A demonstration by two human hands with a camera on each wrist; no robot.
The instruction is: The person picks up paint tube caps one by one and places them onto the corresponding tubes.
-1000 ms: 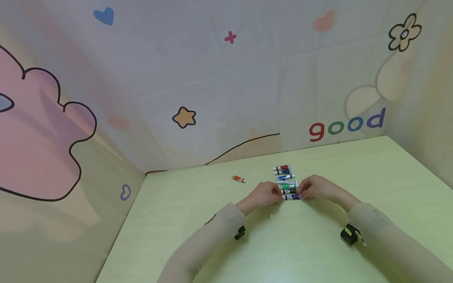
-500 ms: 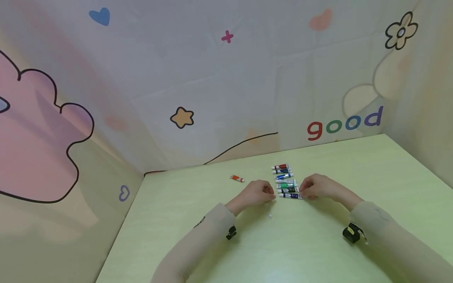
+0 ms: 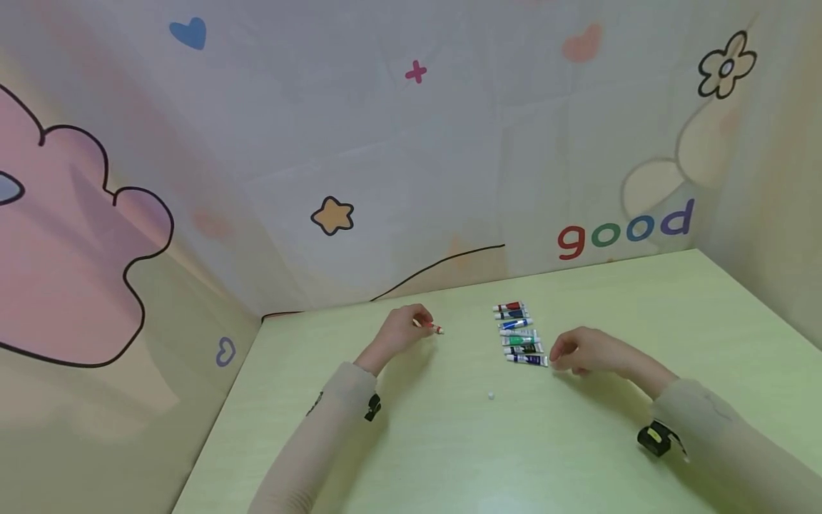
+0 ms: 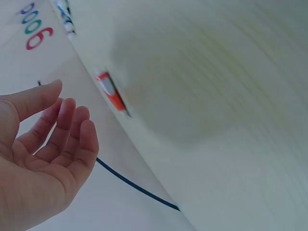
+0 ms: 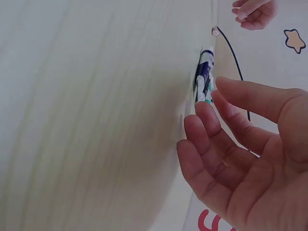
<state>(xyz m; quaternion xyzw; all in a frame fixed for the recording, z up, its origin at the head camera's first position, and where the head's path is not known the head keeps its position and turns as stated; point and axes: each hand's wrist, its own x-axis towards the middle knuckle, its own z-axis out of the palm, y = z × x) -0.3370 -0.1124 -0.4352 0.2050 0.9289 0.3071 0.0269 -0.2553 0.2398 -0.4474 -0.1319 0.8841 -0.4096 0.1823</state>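
Observation:
A small orange paint tube (image 4: 112,92) lies on the table at left. My left hand (image 3: 403,327) hovers just over it; in the left wrist view the loosely bent fingers stay apart from the tube. A column of several paint tubes, with a green tube (image 3: 521,341) among them and a red tube (image 3: 509,307) at the far end, lies right of centre. Nearest me in the column is a purple tube (image 3: 527,360). My right hand (image 3: 591,351) sits beside its right end, fingers relaxed with nothing held.
A tiny white bit (image 3: 491,395) lies on the pale green table (image 3: 462,457) in front of the column. A printed cloth (image 3: 398,157) rises along the back edge and the left side.
My left hand has left the near end of the column and travelled left and away from me to the orange tube. My right hand has drawn slightly right from the purple tube.

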